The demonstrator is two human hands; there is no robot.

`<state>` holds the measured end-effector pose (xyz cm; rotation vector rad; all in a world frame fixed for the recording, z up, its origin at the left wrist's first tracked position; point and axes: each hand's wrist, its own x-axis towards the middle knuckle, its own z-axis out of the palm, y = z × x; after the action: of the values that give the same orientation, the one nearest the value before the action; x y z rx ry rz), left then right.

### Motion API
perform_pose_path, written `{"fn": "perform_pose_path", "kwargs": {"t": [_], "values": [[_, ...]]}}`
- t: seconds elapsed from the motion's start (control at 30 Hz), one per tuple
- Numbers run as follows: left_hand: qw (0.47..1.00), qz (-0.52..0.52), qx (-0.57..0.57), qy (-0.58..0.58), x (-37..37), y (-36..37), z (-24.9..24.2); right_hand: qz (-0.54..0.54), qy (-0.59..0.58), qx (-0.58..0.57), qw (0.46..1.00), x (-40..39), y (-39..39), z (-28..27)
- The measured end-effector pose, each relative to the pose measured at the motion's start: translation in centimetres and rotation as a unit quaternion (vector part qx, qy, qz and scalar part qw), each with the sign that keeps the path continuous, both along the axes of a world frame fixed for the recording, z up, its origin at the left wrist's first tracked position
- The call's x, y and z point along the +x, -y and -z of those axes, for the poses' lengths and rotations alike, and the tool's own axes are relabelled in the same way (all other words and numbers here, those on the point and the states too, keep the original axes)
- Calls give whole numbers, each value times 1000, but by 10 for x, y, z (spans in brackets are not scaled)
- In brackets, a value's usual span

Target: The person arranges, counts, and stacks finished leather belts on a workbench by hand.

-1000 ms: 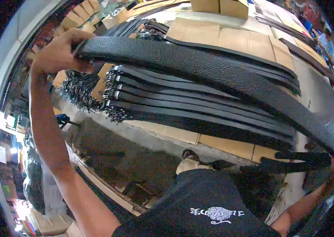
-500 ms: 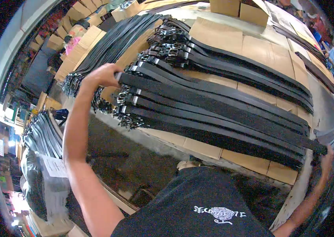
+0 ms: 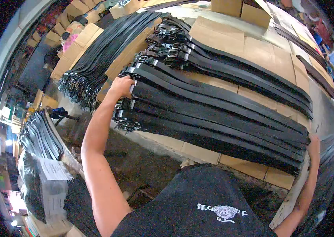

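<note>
Black belts (image 3: 214, 114) lie side by side in long stacks, their metal buckles grouped at the left. My left hand (image 3: 123, 85) is closed around the buckle end of one bundle in the middle of the near group. At the far right, my right hand (image 3: 313, 145) grips the tail ends of the belts, with its fingers partly hidden. The held bundle rests among the neighbouring stacks. Beyond it lies another group of black belts (image 3: 250, 67), with buckles (image 3: 171, 49) at its left end.
Flattened cardboard (image 3: 218, 33) covers the table under the belts. A big pile of black belts (image 3: 111, 47) hangs its buckles over the left edge. More belts (image 3: 42, 134) sit at lower left near a plastic-wrapped bundle (image 3: 52, 193). Cardboard boxes (image 3: 254, 14) stand at the back.
The belt bundle, stretched between both hands, has come down onto the near stacks. My left hand moved right and slightly down; my right hand moved left and slightly up.
</note>
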<state>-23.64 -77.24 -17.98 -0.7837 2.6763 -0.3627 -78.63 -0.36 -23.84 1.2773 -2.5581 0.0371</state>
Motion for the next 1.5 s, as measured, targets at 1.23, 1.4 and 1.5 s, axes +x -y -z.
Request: {"fn": "perform_pose_path", "kwargs": {"t": [1.23,1.4,1.5], "values": [[977,1,28,-210,25,-7,-5,80,143,111,980,45,48,71],[978,50,-2,-203,21,-10,-2,97,130,132,978,54,58,66],[978,78,-1,-192,20,-8,-2,61,129,112,983,70,75,65]]}}
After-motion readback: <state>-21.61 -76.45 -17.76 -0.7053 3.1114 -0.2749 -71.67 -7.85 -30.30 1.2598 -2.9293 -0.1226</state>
